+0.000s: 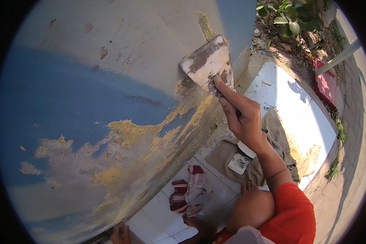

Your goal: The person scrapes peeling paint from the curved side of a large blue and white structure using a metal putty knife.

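My right hand (245, 118) grips a wide putty knife (209, 65), its index finger stretched along the blade. The blade is smeared with whitish and brown residue and lies against or just off the wall (81, 89); I cannot tell which. Around the blade the blue and grey paint has come away in yellowish, rough patches (134, 136). At the lower edge, close to the wall's foot, my left hand (120, 234) shows only in part, its fingers curled. A dark thing lies beside it, too cut off to name.
A striped cloth (191, 191) lies crumpled on white tiles (150, 225). Further right, a brownish cloth (278, 142) lies under a small whitish-grey block (239, 163). A red ribbed tray (326, 87), leafy plants (293, 20) and paving (337, 195) are beyond. My bent knee (252, 209) is below.
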The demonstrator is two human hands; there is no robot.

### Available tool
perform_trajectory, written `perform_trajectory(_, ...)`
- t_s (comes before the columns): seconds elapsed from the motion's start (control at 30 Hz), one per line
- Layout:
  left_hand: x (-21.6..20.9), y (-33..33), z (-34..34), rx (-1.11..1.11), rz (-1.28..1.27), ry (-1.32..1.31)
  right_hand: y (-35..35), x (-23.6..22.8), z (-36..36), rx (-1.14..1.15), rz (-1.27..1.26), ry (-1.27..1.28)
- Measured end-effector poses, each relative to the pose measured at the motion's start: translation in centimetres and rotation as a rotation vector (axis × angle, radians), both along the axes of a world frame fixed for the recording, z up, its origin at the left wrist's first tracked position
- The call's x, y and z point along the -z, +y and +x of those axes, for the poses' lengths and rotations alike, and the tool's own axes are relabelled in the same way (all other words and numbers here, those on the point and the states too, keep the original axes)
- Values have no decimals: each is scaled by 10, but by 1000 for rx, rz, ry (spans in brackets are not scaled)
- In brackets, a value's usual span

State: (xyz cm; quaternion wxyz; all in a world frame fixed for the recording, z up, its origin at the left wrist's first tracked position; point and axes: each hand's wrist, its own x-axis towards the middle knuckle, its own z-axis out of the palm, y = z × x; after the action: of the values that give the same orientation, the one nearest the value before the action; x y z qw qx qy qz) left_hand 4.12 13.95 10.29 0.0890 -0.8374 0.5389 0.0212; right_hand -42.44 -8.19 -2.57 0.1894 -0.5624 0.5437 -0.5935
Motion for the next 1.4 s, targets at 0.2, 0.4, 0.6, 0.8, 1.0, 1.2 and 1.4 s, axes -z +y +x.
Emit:
perform_trajectory(0.2, -5, 4, 6, -5, -29, -49, 5, 42, -4, 27, 5, 70)
perform_trajectory(0.4, -1, 14, 13, -8, 37, -62, 0, 5, -5, 33, 16, 67)
perform_trajectory(0.6, 0, 10, 11, -31, 32, -48, 5, 32, -12, 70, 33, 88)
perform_trajectory(0.8, 8, 0, 15, 25, 46, -64, 0, 33, -20, 56, 48, 114)
perform_trajectory(1.0, 17, -18, -11, 16, 39, 84, -21, 3, -12, 29, -28, 40)
perform_trajectory(1.2, 5, -25, -30, 41, 76, 73, -18, 33, -2, 30, -111, -142)
perform_trajectory(1.4, 19, -8, 6, 166, -13, 164, 38, 111, -12, -49, 470, -1272)
